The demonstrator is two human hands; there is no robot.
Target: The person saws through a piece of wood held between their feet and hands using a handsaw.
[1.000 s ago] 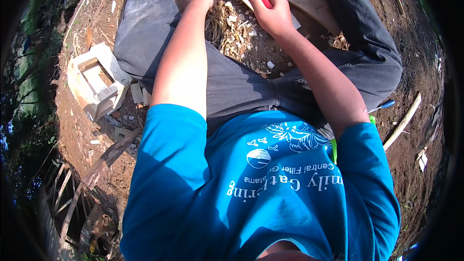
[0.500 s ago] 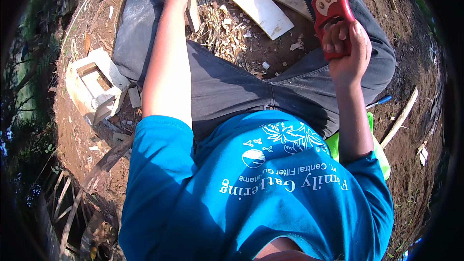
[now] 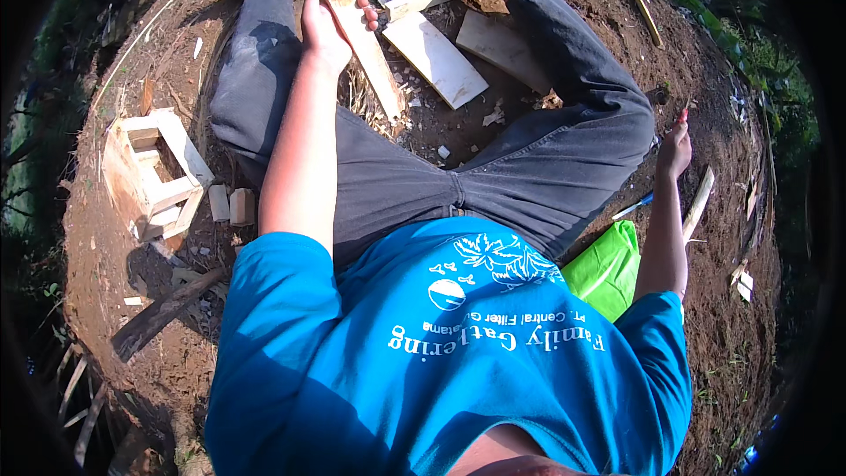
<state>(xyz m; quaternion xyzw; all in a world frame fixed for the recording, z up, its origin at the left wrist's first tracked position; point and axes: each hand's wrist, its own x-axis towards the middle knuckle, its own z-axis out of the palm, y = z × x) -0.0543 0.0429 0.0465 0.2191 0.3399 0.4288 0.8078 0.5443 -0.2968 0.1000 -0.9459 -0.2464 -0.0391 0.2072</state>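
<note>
My left hand (image 3: pixel 323 42) is out in front, above the ground between my legs. It grips a narrow wooden plank (image 3: pixel 368 48), the thumb along one edge and fingertips curling past the other. Off to the right, beyond my knee, my right hand (image 3: pixel 675 152) is closed on the handsaw. Only a bit of the saw's red handle (image 3: pixel 683 115) shows above the fist; the blade cannot be made out. Under the plank, wood shavings lie on the soil. Beside it rests a flat pale board (image 3: pixel 435 60), with another board (image 3: pixel 504 48) partly behind my right leg.
A small open wooden box frame (image 3: pixel 152 178) stands at the left, next to small wood blocks (image 3: pixel 231 205). A branch (image 3: pixel 167 313) lies nearer me. To the right are a green bag (image 3: pixel 608 273), a blue pen-like stick (image 3: pixel 636 204) and a wooden stick (image 3: pixel 699 203).
My right hand has swung the handsaw outward to the right, away from my knee. In my left hand the plank now shows its broad face. The view has shifted, bringing my shoes in.
</note>
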